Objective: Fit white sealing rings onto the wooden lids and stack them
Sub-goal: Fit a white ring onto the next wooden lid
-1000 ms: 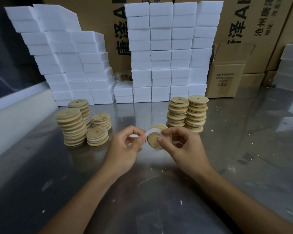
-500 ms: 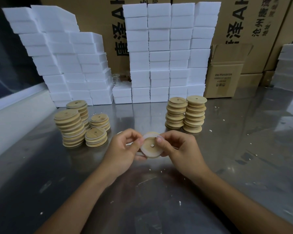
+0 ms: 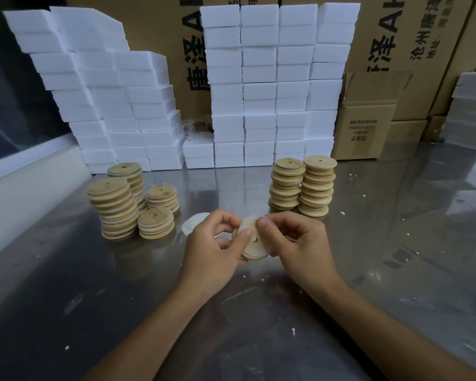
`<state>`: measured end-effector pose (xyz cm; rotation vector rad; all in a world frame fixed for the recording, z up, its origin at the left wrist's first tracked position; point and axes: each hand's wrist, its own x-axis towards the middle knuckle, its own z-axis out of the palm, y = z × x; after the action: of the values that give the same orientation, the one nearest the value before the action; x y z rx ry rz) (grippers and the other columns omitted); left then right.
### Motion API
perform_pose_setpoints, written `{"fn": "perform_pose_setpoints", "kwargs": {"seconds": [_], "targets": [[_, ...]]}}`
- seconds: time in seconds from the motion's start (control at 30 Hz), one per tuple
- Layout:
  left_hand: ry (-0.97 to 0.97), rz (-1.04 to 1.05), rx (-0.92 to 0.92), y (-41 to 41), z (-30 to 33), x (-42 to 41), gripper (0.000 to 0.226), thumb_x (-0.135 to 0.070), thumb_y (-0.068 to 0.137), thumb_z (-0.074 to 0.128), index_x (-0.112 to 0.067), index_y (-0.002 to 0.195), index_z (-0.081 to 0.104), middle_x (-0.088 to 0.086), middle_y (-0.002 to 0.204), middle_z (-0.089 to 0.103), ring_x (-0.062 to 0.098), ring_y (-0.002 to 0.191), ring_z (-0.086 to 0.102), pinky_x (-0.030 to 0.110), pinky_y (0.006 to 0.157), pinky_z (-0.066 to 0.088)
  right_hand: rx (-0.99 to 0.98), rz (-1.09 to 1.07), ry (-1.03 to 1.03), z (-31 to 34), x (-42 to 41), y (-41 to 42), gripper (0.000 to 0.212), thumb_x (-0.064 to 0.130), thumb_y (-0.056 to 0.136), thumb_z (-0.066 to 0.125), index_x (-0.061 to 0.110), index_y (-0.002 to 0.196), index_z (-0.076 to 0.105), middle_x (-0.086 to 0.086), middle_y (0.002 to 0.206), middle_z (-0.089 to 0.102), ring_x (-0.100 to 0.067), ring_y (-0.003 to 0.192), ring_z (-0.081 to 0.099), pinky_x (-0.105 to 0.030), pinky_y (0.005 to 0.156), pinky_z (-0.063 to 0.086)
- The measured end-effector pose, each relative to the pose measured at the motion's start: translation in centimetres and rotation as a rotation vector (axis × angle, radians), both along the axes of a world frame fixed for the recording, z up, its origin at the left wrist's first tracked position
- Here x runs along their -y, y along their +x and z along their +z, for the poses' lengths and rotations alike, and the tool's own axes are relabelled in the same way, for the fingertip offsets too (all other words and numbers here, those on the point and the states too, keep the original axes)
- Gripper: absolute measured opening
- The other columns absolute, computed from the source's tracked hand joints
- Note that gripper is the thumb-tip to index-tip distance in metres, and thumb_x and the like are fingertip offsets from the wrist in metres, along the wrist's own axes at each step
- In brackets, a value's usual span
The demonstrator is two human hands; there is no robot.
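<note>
Both hands hold one round wooden lid [image 3: 254, 247] with a small centre hole, tilted above the steel table. My left hand [image 3: 216, 243] grips its left edge with thumb and fingers. My right hand [image 3: 291, 240] pinches a translucent white sealing ring [image 3: 249, 220] at the lid's upper rim. More white rings [image 3: 194, 224] lie on the table behind my left hand. Ringed lids stand in stacks at the left [image 3: 116, 207]. Two taller stacks of plain lids [image 3: 302, 185] stand at the right.
The steel table [image 3: 382, 257] carries small white crumbs. White foam blocks [image 3: 270, 86] are piled along the back, with cardboard boxes [image 3: 366, 119] behind and to the right. A white ledge [image 3: 25, 182] runs along the left side.
The lid has turned from edge-on to face the camera and dropped slightly. The ring has gone from hanging loose beside the lid to lying around its rim.
</note>
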<state>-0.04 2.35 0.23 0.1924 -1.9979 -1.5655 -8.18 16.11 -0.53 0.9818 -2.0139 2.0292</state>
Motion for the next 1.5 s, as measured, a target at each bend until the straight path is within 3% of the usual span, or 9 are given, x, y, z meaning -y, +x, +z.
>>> {"fn": "perform_pose_setpoints", "kwargs": {"seconds": [0.2,0.3,0.5,0.63,0.87,1.17,1.27,1.5], "targets": [[0.001,0.022,-0.005,0.1,0.2,0.2,0.016,-0.017,0.085,0.072,-0.028,0.077,0.063,0.001,0.082,0.071,0.021,0.072,0.074,0.036,0.054,0.059,0.052,0.034,-0.008,0.5,0.0,0.1,0.003,0.016,0.086,0.076,0.016,0.087,0.078,0.003,0.076,0.076,-0.009,0.068,0.069,-0.023,0.06,0.052],[0.076,0.018,0.002,0.1,0.5,0.1,0.01,-0.011,0.088,0.068,-0.018,0.081,0.065,0.003,0.083,0.072,0.021,0.075,0.074,0.041,0.057,0.06,0.094,0.049,-0.047,0.8,-0.1,0.0,0.006,0.014,0.087,0.074,0.009,0.088,0.077,0.0,0.076,0.076,-0.008,0.067,0.07,-0.018,0.055,0.052],[0.247,-0.027,0.038,0.5,1.2,0.0,0.009,-0.009,0.089,0.068,-0.007,0.094,0.06,0.004,0.084,0.075,0.02,0.077,0.074,0.036,0.057,0.059,0.152,0.071,-0.077,1.0,-0.1,0.2,0.004,0.009,0.087,0.072,0.006,0.087,0.074,0.0,0.073,0.075,-0.005,0.063,0.068,-0.017,0.052,0.05],[0.177,-0.026,0.043,0.7,1.6,0.0,0.011,-0.007,0.088,0.069,-0.011,0.097,0.064,0.004,0.083,0.075,0.019,0.077,0.074,0.036,0.055,0.059,0.199,0.084,-0.083,1.2,-0.3,0.2,0.005,0.007,0.087,0.072,0.002,0.088,0.074,-0.005,0.074,0.075,-0.007,0.063,0.069,-0.017,0.05,0.051],[0.132,-0.003,0.016,0.9,1.9,0.2,0.016,0.0,0.086,0.068,-0.012,0.095,0.074,0.008,0.092,0.074,0.022,0.081,0.073,0.047,0.058,0.061,0.347,0.183,-0.024,2.1,-0.9,0.0,0.008,0.006,0.087,0.071,-0.001,0.084,0.073,-0.013,0.08,0.075,-0.016,0.069,0.07,-0.025,0.058,0.055],[0.196,-0.014,0.004,0.9,2.1,0.7,0.022,0.003,0.087,0.066,-0.017,0.087,0.075,0.004,0.089,0.075,0.022,0.08,0.073,0.042,0.056,0.061,0.473,0.322,-0.044,3.2,-1.7,-0.1,0.004,0.007,0.078,0.075,0.004,0.075,0.075,-0.016,0.082,0.076,-0.021,0.074,0.074,-0.026,0.061,0.057],[0.181,-0.024,0.002,0.9,2.2,0.9,0.025,0.003,0.086,0.066,-0.02,0.089,0.076,0.003,0.09,0.076,0.021,0.081,0.074,0.041,0.058,0.061,0.463,0.349,-0.039,3.4,-1.9,-0.1,0.013,0.012,0.07,0.076,0.002,0.078,0.075,-0.017,0.081,0.076,-0.021,0.074,0.074,-0.027,0.062,0.058],[0.222,0.012,-0.019,0.7,2.1,0.5,0.024,0.006,0.086,0.065,-0.015,0.084,0.076,0.007,0.088,0.075,0.025,0.082,0.073,0.039,0.056,0.06,0.445,0.339,-0.022,3.5,-2.0,-0.2,0.008,0.013,0.07,0.077,0.007,0.074,0.077,-0.016,0.085,0.076,-0.021,0.076,0.074,-0.026,0.063,0.058]]}}
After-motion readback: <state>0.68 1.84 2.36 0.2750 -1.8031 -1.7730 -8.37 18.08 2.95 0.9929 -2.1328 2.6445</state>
